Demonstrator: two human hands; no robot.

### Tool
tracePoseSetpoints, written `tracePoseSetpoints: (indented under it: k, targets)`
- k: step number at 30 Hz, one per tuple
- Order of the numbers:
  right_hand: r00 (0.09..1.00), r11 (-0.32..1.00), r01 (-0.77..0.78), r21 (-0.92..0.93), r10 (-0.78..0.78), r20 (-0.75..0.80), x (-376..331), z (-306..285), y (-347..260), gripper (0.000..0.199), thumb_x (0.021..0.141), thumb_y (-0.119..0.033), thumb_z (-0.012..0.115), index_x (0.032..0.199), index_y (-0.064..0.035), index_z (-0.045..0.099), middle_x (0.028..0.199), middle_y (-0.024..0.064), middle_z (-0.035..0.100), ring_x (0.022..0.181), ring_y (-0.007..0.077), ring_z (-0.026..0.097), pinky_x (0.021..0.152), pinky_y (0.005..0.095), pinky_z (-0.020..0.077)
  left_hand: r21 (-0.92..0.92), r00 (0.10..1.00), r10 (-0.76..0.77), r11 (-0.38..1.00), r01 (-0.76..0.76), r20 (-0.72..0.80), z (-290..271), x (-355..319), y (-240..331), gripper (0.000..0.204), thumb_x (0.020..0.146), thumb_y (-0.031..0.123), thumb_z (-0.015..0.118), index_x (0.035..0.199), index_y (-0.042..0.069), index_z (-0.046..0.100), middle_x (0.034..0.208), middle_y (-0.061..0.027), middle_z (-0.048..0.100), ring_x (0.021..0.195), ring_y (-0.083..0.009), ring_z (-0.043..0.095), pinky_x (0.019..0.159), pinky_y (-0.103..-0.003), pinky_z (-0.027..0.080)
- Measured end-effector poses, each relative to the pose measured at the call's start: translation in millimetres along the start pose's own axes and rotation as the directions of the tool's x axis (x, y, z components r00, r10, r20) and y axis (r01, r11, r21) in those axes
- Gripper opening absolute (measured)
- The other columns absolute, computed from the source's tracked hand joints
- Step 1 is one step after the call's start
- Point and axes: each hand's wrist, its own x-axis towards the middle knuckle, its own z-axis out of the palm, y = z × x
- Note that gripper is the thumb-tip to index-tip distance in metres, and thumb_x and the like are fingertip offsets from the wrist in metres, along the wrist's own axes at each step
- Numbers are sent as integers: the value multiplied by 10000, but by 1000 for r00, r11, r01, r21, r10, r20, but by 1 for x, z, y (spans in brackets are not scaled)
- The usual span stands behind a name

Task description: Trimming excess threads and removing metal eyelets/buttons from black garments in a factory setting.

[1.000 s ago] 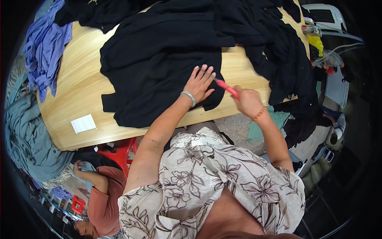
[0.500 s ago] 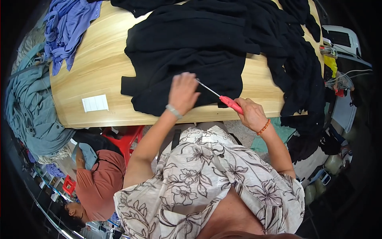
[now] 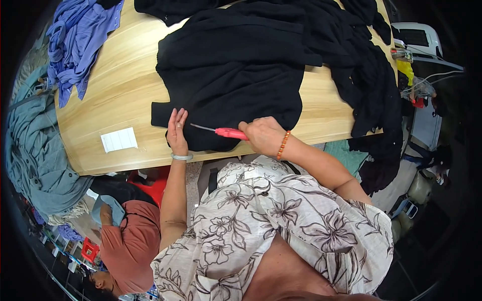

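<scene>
A black knitted garment (image 3: 241, 85) lies spread on the wooden table, with one cuff (image 3: 161, 114) sticking out to the left. My left hand (image 3: 177, 133) rests at its lower left edge near that cuff, fingers stretched out and holding nothing. In my right hand (image 3: 265, 135) is a red-handled tool with a thin metal shaft (image 3: 231, 133), gripped by the handle. The shaft points left across the garment toward my left hand; its exact kind of tip is too small to make out.
More black garments (image 3: 351, 75) lie at the right and hang over the table edge. A purple garment (image 3: 80, 40) is at the far left, grey-green clothes (image 3: 37, 145) beside the table. A white paper slip (image 3: 119, 139) lies left. Another person (image 3: 130, 241) sits at lower left.
My left hand has slid left along the garment toward the cuff. My right hand has brought the red-handled tool left, its shaft now lying flatter. The garment's lower part looks smoother.
</scene>
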Motion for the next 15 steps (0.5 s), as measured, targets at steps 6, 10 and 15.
tracePoseSetpoints:
  k: [6, 10, 15]
  targets:
    - [999, 999, -45, 3, 45, -19, 9, 4, -14, 153, 812, -136, 606, 886, -2, 613, 685, 167, 671, 662, 318, 690, 584, 419, 534, -287, 991, -134, 949, 130, 7, -8, 8, 0, 398, 1032, 125, 405, 1387, -55, 399, 1375, -261, 495, 1288, -335, 507, 1117, -387, 348]
    - [997, 999, -48, -19, 47, -68, 1, 8, -5, 170, 785, -153, 652, 887, -32, 592, 659, 162, 643, 661, 337, 673, 588, 433, 518, 458, 961, 119, 860, -225, 249, 1, 4, 8, 361, 984, 25, 402, 1323, -45, 503, 1381, -186, 532, 1315, -292, 489, 1114, -395, 343]
    - [990, 991, -134, 19, 135, -32, -11, 0, -2, 138, 818, -119, 554, 905, -26, 607, 736, 185, 681, 746, 339, 689, 660, 431, 537, 770, 862, 197, 388, -506, 468, 18, -9, 2, 532, 897, 43, 488, 1427, 45, 438, 1508, -168, 388, 1420, -351, 322, 1168, -523, 168]
